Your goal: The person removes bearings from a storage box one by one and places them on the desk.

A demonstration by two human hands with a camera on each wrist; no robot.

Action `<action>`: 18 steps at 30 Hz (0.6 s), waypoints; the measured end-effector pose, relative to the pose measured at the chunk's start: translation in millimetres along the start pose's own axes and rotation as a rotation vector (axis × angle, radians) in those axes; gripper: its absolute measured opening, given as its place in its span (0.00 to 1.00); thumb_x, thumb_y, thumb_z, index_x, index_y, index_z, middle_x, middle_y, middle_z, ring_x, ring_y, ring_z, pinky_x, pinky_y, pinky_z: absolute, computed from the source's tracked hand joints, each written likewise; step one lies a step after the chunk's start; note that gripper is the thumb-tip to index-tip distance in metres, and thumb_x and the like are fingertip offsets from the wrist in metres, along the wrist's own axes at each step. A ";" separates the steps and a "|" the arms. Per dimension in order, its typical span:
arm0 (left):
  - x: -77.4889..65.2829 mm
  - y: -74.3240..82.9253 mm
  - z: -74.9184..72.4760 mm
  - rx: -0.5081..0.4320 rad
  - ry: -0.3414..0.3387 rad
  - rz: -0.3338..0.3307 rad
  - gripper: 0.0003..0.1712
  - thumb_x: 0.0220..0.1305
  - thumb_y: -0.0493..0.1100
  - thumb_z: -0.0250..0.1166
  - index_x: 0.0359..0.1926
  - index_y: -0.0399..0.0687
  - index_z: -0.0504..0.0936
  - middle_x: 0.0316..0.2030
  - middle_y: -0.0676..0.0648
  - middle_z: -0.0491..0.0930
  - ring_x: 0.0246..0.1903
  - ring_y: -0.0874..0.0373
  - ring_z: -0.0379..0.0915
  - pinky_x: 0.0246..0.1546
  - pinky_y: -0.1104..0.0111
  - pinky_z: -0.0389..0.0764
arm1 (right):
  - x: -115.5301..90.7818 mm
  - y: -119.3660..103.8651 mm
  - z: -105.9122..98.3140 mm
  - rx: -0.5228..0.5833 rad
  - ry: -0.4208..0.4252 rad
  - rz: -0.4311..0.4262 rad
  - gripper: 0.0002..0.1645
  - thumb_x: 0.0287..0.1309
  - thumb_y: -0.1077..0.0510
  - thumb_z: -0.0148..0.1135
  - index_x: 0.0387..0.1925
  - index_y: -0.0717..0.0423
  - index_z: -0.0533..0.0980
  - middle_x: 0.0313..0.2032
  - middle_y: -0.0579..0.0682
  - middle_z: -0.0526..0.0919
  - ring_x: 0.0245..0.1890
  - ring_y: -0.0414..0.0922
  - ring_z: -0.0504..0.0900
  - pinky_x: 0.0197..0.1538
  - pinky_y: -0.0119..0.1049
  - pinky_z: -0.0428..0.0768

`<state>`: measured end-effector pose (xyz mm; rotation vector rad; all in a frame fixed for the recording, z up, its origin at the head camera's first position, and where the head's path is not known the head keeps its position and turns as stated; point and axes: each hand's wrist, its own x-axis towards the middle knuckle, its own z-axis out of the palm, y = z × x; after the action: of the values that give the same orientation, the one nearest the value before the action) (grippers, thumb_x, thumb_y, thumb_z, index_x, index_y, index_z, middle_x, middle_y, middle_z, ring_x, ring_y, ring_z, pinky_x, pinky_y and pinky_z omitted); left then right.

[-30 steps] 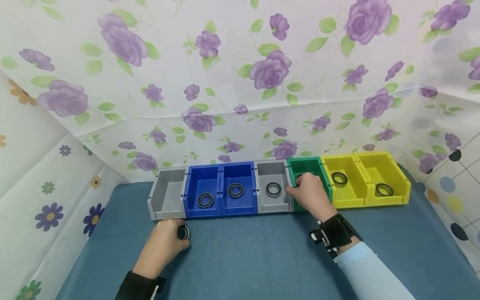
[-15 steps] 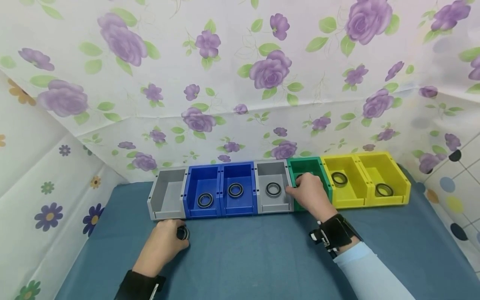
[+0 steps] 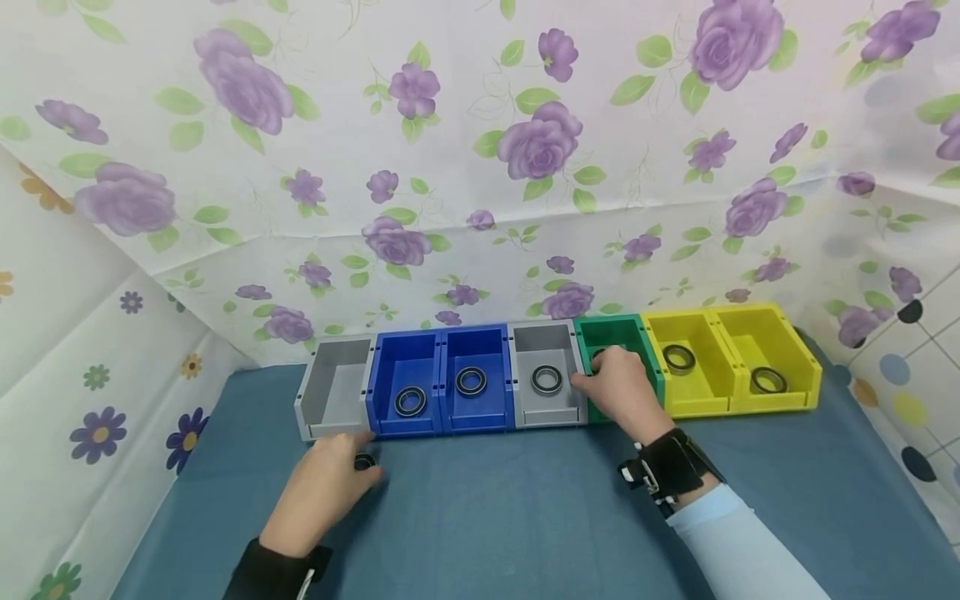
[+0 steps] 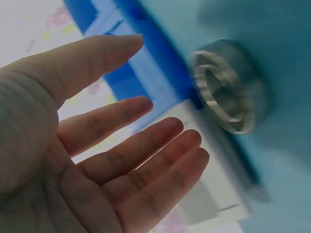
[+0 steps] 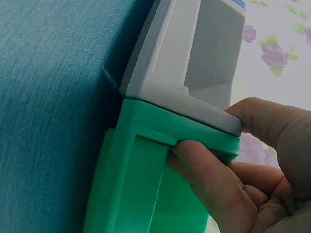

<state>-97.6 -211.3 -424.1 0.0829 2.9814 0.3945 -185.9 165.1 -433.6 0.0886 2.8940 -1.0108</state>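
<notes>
A metal bearing [image 4: 245, 82] stands on its edge on the blue cloth, in front of the bins. My left hand [image 3: 326, 483] is beside it with fingers and thumb spread; the left wrist view shows a gap between the fingertips and the bearing [image 3: 365, 462]. My right hand [image 3: 622, 387] pinches the adjoining side walls of the green bin [image 5: 182, 119] and the middle grey bin [image 5: 209, 109]. Its thumb lies on the grey side and its fingers reach inside the green one. A dark ring in the green bin is mostly hidden by that hand.
Leftmost in the row is a grey bin [image 3: 341, 375] with nothing in it. Two blue bins [image 3: 408, 354], the middle grey bin and two yellow bins [image 3: 750, 333] each hold one bearing. A flowered sheet [image 3: 480, 167] hangs right behind the row.
My left hand has let go of the bearing; thumb and fingers have spread apart, leaving it standing on the cloth. The right hand stays where it was.
</notes>
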 end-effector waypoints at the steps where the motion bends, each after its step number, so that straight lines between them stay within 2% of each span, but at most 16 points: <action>1: -0.1 2.9 -2.9 -0.003 0.024 0.017 0.28 0.51 0.48 0.69 0.52 0.41 0.78 0.47 0.42 0.78 0.40 0.56 0.74 0.42 0.52 0.74 | 0.0 -0.1 0.0 -0.001 0.001 -0.001 0.26 0.53 0.48 0.63 0.10 0.52 0.61 0.12 0.43 0.54 0.11 0.41 0.58 0.17 0.33 0.57; 6: 3.7 18.5 -13.4 -0.038 0.197 0.115 0.28 0.53 0.49 0.69 0.55 0.43 0.76 0.48 0.42 0.77 0.46 0.50 0.74 0.41 0.55 0.75 | -0.5 0.7 -0.7 0.001 0.006 -0.002 0.27 0.53 0.48 0.64 0.10 0.52 0.60 0.12 0.43 0.54 0.11 0.41 0.58 0.17 0.33 0.56; 9: 9.5 27.0 -16.7 -0.074 0.274 0.156 0.30 0.54 0.50 0.68 0.57 0.43 0.74 0.51 0.41 0.75 0.48 0.49 0.72 0.42 0.55 0.75 | -0.5 1.3 -0.9 0.004 0.003 0.001 0.27 0.53 0.48 0.64 0.10 0.52 0.60 0.12 0.43 0.54 0.11 0.41 0.57 0.17 0.33 0.56; 13: 19.9 34.0 -16.6 -0.096 0.322 0.189 0.33 0.55 0.50 0.67 0.60 0.42 0.71 0.56 0.40 0.71 0.54 0.46 0.68 0.48 0.53 0.71 | 0.0 1.7 0.1 0.013 -0.008 0.010 0.27 0.52 0.48 0.64 0.11 0.52 0.60 0.12 0.44 0.54 0.11 0.41 0.57 0.17 0.32 0.56; 18: 37.3 38.4 -11.5 -0.087 0.331 0.209 0.35 0.55 0.50 0.67 0.61 0.41 0.69 0.59 0.37 0.67 0.57 0.44 0.63 0.49 0.53 0.70 | 0.3 1.7 0.5 0.019 -0.011 0.017 0.27 0.52 0.47 0.64 0.11 0.53 0.61 0.12 0.44 0.54 0.11 0.41 0.57 0.17 0.32 0.56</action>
<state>-134.6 -174.6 -407.6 0.3552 3.2859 0.6166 -186.1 166.2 -435.1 0.1079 2.8693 -1.0330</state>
